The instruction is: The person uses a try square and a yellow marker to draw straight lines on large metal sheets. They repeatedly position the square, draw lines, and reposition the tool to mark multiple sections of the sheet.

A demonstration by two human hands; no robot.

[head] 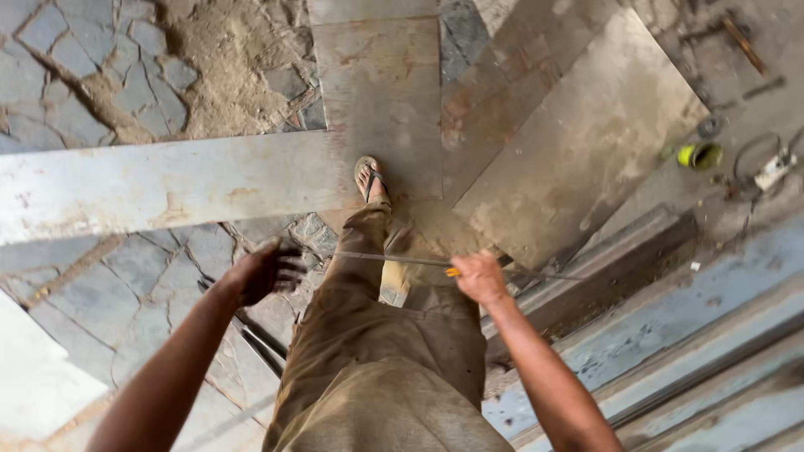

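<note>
The right hand's grip point(479, 276) is closed around a thin metal rod point(394, 261), at a spot where a short yellow-orange piece shows just beside the fingers. The rod runs roughly level across the person's raised knee, one end reaching toward the left hand point(266, 272), the other passing beyond the right hand over a dark beam point(620, 268). The left hand's grip is loose, fingers half curled, and holds nothing; it hovers near the rod's left end without touching it. The rod looks light, stiff and smooth, likely slippery with dust, so both ends would need a firm hold. One sandalled foot point(369, 177) stands on a dusty slab point(381, 92). A long pale plank point(159, 184) lies across the stone floor point(100, 59).
</note>
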